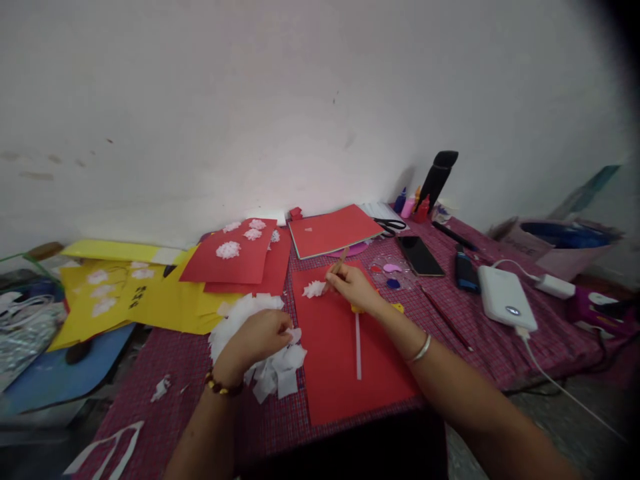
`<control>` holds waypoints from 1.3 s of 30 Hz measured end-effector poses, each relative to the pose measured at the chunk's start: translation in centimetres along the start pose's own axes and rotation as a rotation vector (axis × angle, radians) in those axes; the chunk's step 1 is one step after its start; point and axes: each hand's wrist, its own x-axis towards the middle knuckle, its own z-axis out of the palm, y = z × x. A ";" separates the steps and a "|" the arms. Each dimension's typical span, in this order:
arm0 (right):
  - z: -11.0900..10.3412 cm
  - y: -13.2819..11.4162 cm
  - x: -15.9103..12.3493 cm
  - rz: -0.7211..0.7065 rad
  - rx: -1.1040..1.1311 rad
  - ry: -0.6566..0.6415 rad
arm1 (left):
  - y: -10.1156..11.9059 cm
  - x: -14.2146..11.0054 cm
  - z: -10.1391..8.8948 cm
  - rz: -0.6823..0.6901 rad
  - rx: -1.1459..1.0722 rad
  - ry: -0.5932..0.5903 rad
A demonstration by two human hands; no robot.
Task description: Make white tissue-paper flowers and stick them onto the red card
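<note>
My right hand [353,287] pinches a thin wooden stick [343,257], its lower end hidden by the fingers. Just left of those fingertips, a ruffled white paper flower [314,289] lies on the red paper sheet [330,373]. Below my right wrist, a white stick [358,350] rests on the sheet beside a partly covered yellow part [398,307]. My left hand [263,333] is closed over a heap of white tissue paper squares [283,370], its fingertips pinching a piece of white tissue paper [295,335] at the sheet's left edge.
Red cards with white flowers [228,250] and yellow decorated paper [165,303] lie left. Behind are a red pad [335,230] and scissors [391,225]. Right are a paint palette [393,268], phone [421,256], red pencil [447,320], paint bottles [409,207] and corded power bank [507,298].
</note>
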 end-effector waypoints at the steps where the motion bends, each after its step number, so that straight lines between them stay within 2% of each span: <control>1: 0.1 -0.1 -0.1 -0.005 -0.005 -0.014 | 0.0 0.0 0.2 0.001 0.028 0.003; 6: 0.1 -1.0 -0.4 -0.028 0.009 -0.052 | 0.3 0.2 0.3 0.020 0.072 0.070; 10: -0.2 -1.3 -0.3 -0.026 0.028 -0.031 | 1.0 -0.6 -0.4 0.103 -0.002 0.277; 13: -0.4 -1.3 -0.2 -0.020 0.034 -0.018 | 1.0 -1.3 -0.1 0.087 -0.070 0.341; 16: -0.3 -1.5 -0.2 -0.043 0.063 -0.020 | 0.4 -1.4 0.9 0.026 -0.001 0.331; 21: -0.5 -1.8 -0.3 -0.078 0.125 -0.039 | -0.2 -0.5 2.0 0.045 0.043 0.249; 24: -1.2 -1.8 -0.1 -0.036 0.138 0.030 | 0.1 -0.6 1.4 0.031 -0.007 0.301; 27: -2.1 -1.7 0.3 -0.004 0.235 0.133 | 0.5 -1.3 0.1 -0.003 -0.085 0.342; 30: -2.5 -1.7 0.7 0.031 0.348 0.203 | 0.8 -1.8 -1.5 -0.052 -0.181 0.327; 33: -2.3 -1.7 0.8 0.070 0.407 0.208 | 0.9 -1.3 -2.6 -0.046 -0.292 0.294; 36: -1.9 -1.5 0.7 0.085 0.419 0.175 | 0.5 0.0 -2.4 -0.045 -0.395 0.284; 39: -1.6 -1.3 0.6 0.090 0.403 0.145 | -0.2 1.0 -1.3 -0.052 -0.547 0.274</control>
